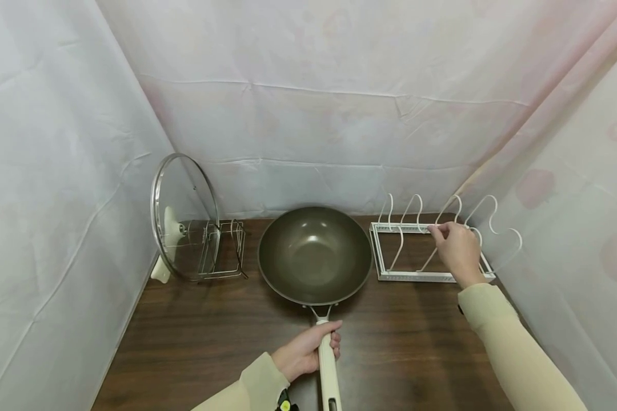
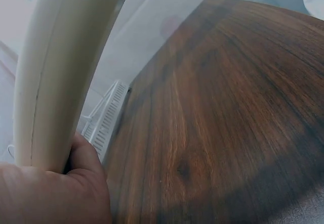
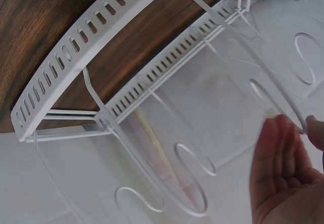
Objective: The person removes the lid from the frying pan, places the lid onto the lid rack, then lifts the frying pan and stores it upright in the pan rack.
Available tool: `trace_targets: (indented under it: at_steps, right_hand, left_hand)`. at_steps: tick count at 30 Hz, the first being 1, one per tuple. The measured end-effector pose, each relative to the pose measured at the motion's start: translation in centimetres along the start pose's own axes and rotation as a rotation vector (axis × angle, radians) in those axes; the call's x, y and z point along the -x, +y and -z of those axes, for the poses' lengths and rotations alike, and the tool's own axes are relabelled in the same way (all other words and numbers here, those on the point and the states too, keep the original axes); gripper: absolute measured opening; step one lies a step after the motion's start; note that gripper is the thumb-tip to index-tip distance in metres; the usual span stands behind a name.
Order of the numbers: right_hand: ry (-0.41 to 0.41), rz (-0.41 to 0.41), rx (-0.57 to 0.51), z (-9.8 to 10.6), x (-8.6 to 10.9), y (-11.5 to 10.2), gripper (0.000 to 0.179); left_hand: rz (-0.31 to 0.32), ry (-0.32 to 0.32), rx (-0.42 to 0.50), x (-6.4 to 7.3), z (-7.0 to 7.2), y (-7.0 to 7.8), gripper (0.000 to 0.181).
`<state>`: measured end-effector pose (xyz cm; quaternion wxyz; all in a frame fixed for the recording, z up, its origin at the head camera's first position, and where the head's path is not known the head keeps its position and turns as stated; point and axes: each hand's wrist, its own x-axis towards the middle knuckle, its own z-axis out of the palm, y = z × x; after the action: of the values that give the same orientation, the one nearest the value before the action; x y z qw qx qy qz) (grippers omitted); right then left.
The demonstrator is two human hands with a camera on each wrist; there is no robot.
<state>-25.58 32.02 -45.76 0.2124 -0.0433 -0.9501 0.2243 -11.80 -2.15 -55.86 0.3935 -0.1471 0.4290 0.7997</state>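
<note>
Holding the wok (image 1: 313, 257) and pinching the white rack (image 1: 416, 277)

Head view: the left hand (image 1: 304, 349) curls round the wok's pale handle (image 1: 329, 368). The wok is mid-tabletop (image 1: 401, 348), between the rack and a wire stand (image 1: 223, 276) bearing a glass lid (image 1: 186, 214) on edge. Pale cloth (image 1: 308, 131) rises behind.

Left wrist: the handle blocks part of the rack.

Right wrist: the right hand (image 3: 288, 173) pinches a wire divider (image 3: 263, 60), other curved wires (image 3: 195, 166) nearby.

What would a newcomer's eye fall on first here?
The dark wok in the middle, its pale handle gripped by the left hand. To its left, a glass lid stands on edge at a wire rack; to its right, the right hand pinches a white rack.
</note>
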Motion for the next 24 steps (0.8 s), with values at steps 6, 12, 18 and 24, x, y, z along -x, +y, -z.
trace_targets:
  at_steps: [6,12,18,24]
  right_hand:
    - [-0.081,-0.052,0.062,1.2,2.2,-0.7,0.033]
    - [-0.052,-0.037,0.057,2.2,4.5,-1.8,0.029]
    - [-0.034,0.014,0.032,2.5,6.8,-2.6,0.025]
    - [-0.134,0.035,-0.032,1.9,9.6,-3.8,0.028]
  left_hand:
    - [0.007,0.005,-0.009,-0.3,0.1,0.0,0.032]
    - [0.022,0.025,0.060,-0.3,-0.1,0.3,0.032]
    - [0.028,0.061,0.083,-0.3,-0.7,0.4,0.037]
    - [0.007,0.094,0.072,-0.6,-1.4,0.2,0.034]
